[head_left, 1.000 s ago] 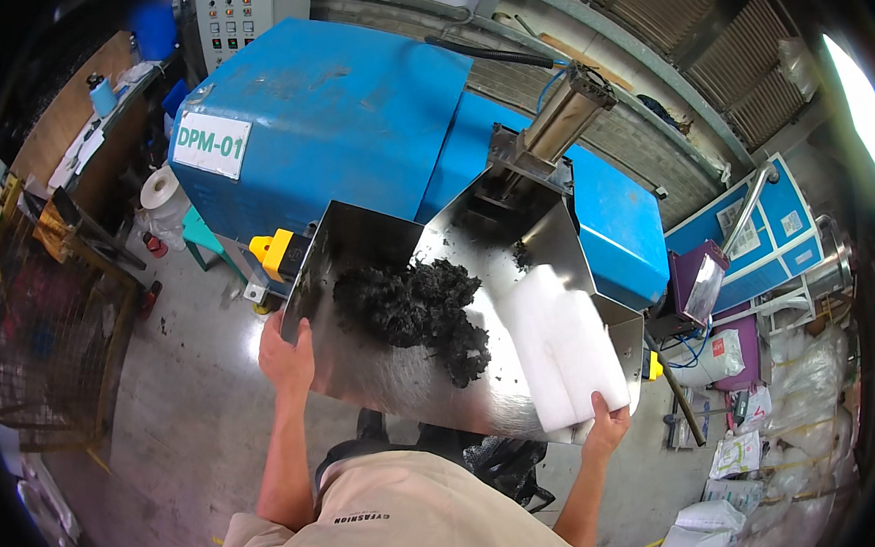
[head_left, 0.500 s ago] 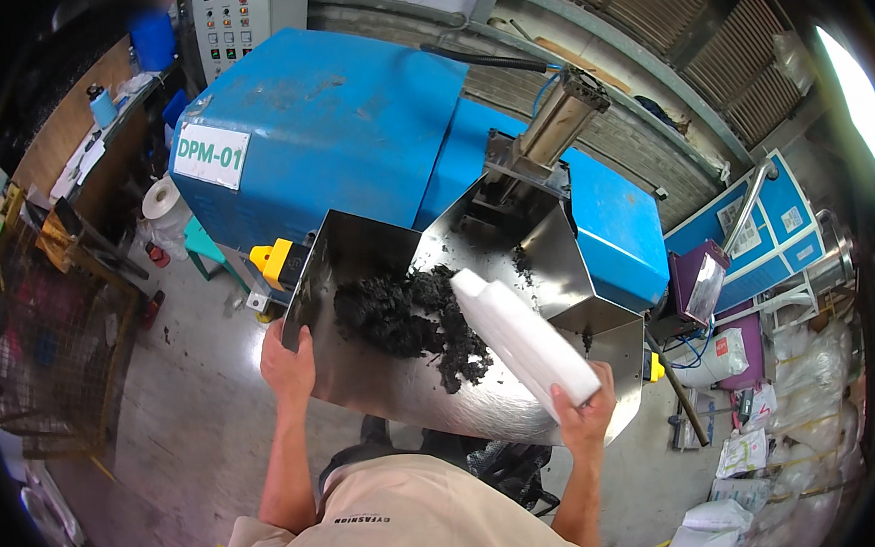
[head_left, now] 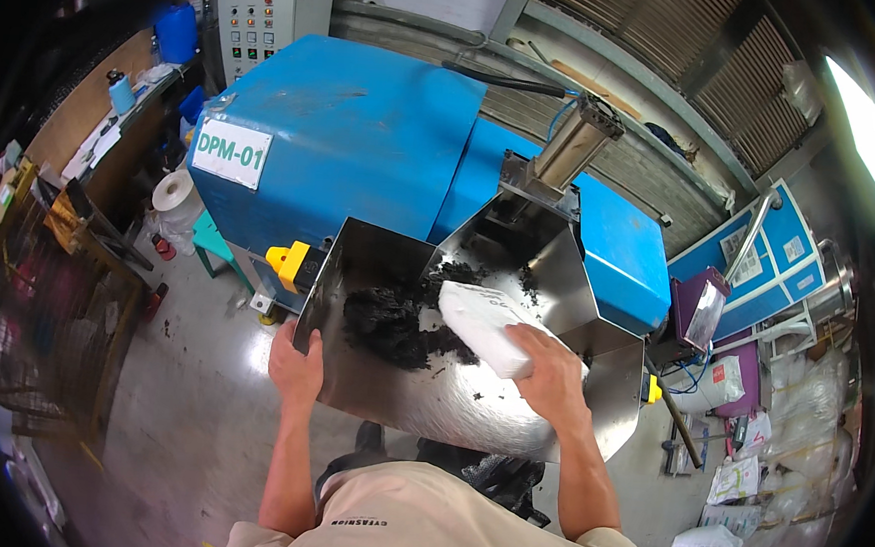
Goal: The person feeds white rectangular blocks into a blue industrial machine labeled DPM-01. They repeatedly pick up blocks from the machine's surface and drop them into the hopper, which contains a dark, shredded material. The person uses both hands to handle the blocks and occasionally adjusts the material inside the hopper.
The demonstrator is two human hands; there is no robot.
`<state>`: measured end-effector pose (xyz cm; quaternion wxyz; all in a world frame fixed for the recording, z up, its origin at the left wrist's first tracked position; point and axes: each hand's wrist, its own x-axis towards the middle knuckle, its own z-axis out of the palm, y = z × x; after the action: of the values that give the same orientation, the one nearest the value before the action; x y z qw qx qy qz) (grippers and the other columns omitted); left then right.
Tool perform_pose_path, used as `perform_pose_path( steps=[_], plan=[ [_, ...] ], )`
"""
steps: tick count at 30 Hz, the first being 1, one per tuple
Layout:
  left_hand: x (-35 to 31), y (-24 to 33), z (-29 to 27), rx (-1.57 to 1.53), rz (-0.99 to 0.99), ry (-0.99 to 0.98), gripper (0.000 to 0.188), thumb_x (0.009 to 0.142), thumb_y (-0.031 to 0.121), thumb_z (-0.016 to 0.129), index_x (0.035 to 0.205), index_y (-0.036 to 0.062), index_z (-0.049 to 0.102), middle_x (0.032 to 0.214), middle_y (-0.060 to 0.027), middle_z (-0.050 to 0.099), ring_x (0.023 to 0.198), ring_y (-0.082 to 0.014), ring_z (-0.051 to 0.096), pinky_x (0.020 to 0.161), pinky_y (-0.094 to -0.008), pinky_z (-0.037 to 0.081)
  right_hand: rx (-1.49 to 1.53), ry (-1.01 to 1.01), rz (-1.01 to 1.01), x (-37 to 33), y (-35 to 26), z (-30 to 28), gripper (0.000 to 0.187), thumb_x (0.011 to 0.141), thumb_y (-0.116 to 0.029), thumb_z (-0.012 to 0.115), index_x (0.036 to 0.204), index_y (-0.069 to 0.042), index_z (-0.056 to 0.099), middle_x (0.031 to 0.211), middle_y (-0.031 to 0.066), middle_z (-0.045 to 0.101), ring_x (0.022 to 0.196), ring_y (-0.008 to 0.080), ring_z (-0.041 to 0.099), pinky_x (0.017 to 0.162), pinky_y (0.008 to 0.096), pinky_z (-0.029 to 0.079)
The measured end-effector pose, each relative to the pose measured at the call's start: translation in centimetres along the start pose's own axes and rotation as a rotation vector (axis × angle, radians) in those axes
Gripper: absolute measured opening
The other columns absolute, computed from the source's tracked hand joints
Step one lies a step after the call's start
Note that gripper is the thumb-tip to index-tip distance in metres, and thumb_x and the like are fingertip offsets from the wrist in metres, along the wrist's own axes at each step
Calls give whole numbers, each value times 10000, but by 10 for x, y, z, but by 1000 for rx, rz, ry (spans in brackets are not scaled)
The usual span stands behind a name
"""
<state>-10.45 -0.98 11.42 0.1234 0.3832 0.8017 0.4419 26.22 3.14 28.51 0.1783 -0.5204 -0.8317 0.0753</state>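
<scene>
A wide, shiny metal hopper (head_left: 419, 405) with raised side walls opens out in front of me. Dark, clumpy black material (head_left: 384, 327) lies on its floor, mostly in the left half, with crumbs scattered toward the back. My right hand (head_left: 551, 379) grips a white slab-like block (head_left: 477, 321) from its near right end. The block is tilted over the hopper, its far end beside the black clumps; whether it touches the metal floor I cannot tell. At the left side, my left hand (head_left: 298, 365) is closed around the hopper's rim, thumb toward the inside.
Behind the hopper stands a big blue machine (head_left: 356, 128) with a metal cylinder (head_left: 578, 142) above the feed opening. Yellow-capped fittings (head_left: 296, 265) flank the hopper. A control cabinet (head_left: 263, 17) is at the back left, a wire cage (head_left: 53, 330) left, and plastic bags (head_left: 735, 482) right.
The white block has swung down and left, nearer the clumps, and my right hand has moved inward over the hopper with it. Some black material is pushed together. My left hand stays on the rim.
</scene>
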Motion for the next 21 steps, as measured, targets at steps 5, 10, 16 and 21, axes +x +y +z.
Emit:
perform_pose_path(
  steps=[5, 10, 16, 21],
  plan=[
    [-2, -7, 7, 61, -4, 45, 535, 925, 301, 825, 1343, -4, 688, 1311, -199, 740, 1232, -399, 686, 1057, -480, 518, -43, -42, -36, -1, 4, 22, 634, 757, 5, 715, 1371, -151, 708, 1405, 115, 714, 1209, 364, 709, 1018, 461, 578],
    [-1, -17, 14, 69, 81, 122, 465, 918, 245, 822, 1290, -1, 694, 1254, -188, 747, 1178, -407, 693, 1007, -498, 530, -37, 13, 133, 10, 10, 64, 573, 786, 14, 685, 1337, -142, 669, 1317, 122, 716, 1111, 418, 714, 914, 508, 589],
    [0, -16, 12, 59, 70, 87, 475, 928, 227, 811, 1305, -33, 684, 1278, -213, 734, 1202, -415, 684, 1033, -493, 522, -105, 100, 298, 34, 48, 97, 570, 804, 24, 679, 1351, -131, 644, 1336, 152, 701, 1106, 436, 702, 891, 520, 584],
    [0, -9, 11, 55, 53, 87, 457, 929, 214, 807, 1294, -33, 686, 1247, -209, 734, 1183, -412, 683, 1030, -490, 517, -67, 327, 299, 58, 83, 125, 579, 833, 32, 659, 1391, -121, 643, 1414, 163, 678, 1160, 427, 689, 943, 506, 578]
  ],
)
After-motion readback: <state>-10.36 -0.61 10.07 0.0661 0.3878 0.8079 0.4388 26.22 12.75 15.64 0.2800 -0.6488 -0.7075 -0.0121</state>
